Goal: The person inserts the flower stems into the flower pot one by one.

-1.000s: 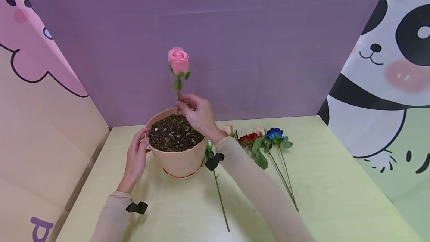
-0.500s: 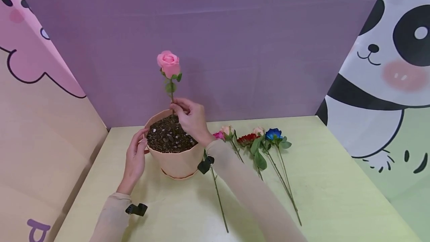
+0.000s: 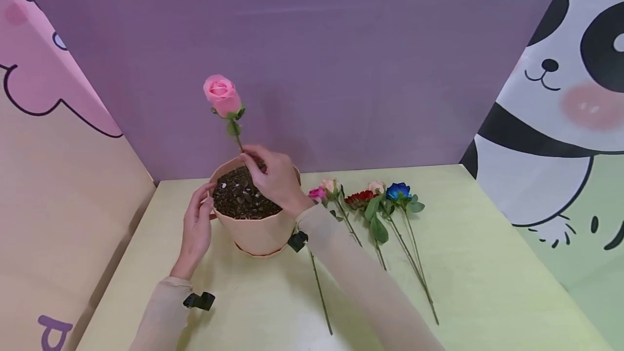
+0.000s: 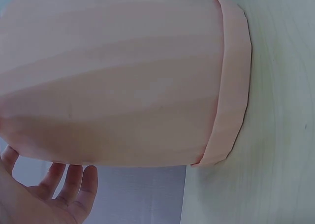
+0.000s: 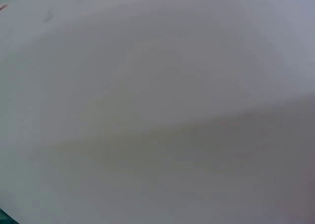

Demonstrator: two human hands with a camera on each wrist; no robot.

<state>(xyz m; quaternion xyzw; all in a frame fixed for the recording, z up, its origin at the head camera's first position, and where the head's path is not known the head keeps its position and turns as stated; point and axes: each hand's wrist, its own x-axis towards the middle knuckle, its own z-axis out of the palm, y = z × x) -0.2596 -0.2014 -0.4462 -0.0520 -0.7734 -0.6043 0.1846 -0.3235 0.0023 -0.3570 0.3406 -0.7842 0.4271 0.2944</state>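
In the head view, my right hand (image 3: 275,177) pinches the green stem of a pink rose (image 3: 222,96) above the plant pot. The bloom leans left; the hand hides the lower stem, so I cannot tell how deep it goes. Dark soil (image 3: 239,199) fills the pale pink pot (image 3: 258,234). My left hand (image 3: 196,232) rests against the pot's left side near the rim, its fingers extended. In the left wrist view, fingertips (image 4: 88,177) touch the pot wall (image 4: 123,86). A blurred pale surface, probably the pot, fills the right wrist view.
Right of the pot lie several flowers on the table (image 3: 468,264): a magenta one (image 3: 318,194), a peach one (image 3: 330,186), a red one (image 3: 359,199), another peach one (image 3: 376,187) and a blue one (image 3: 398,190). A purple backdrop (image 3: 341,69) stands behind.
The pink rose's bloom has moved left and now tilts that way. My right hand has shifted slightly left with the stem. The left hand has stayed at the pot.
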